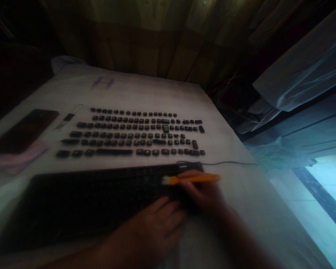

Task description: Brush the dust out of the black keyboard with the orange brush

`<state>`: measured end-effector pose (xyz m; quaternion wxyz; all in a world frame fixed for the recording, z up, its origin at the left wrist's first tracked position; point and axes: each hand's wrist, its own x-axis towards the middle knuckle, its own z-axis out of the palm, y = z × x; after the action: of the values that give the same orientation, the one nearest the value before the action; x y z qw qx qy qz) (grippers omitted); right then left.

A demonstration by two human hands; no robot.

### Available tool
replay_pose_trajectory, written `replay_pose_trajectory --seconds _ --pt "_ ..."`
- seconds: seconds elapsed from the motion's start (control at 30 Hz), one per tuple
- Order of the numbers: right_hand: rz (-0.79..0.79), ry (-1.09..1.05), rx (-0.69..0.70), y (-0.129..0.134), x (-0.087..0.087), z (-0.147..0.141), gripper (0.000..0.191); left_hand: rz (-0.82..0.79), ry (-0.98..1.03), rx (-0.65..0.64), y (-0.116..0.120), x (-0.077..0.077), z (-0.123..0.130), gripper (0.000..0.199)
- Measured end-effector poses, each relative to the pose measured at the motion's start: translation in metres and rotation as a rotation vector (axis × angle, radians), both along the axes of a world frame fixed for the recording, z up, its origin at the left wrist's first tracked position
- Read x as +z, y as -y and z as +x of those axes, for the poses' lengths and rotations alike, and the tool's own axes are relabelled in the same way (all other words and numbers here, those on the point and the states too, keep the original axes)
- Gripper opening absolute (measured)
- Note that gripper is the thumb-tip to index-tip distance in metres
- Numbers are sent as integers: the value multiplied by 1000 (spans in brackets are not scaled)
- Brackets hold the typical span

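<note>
Six keycap rows [129, 135] border one keyboard [95, 198], right hand [203, 192] gripping one brush [173, 181], left hand [161, 226] seemingly loose.

the keyboard [72, 209] looks like matt plastic, its finer texture lost in the dimness. the loose keycaps [114, 151] are smooth plastic with a faint sheen. the brush [174, 180] has a smooth handle, plastic or painted wood, and fibre bristles [165, 181]. the phone [25, 129] has a dark, smooth face. the tabletop [156, 93] looks matt, the curtain [168, 45] is folded cloth, and the cable [226, 163] looks plastic-coated.
</note>
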<state>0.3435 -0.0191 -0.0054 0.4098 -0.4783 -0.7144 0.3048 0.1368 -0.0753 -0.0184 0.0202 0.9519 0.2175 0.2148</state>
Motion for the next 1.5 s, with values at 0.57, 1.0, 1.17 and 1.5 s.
replay_pose_trajectory --seconds 0.57,1.0,1.17,1.5 --pt "-66 -149 -109 1 -3 7 9 14 -40 0 1 -2 -1 26" --pt "114 19 102 -2 -1 6 13 -6 0 -3 0 2 -1 26" --pt "57 30 176 -1 -1 10 13 -7 14 8 -1 4 1 25" --pt "-9 12 144 0 2 7 15 -17 -14 2 0 1 1 27"
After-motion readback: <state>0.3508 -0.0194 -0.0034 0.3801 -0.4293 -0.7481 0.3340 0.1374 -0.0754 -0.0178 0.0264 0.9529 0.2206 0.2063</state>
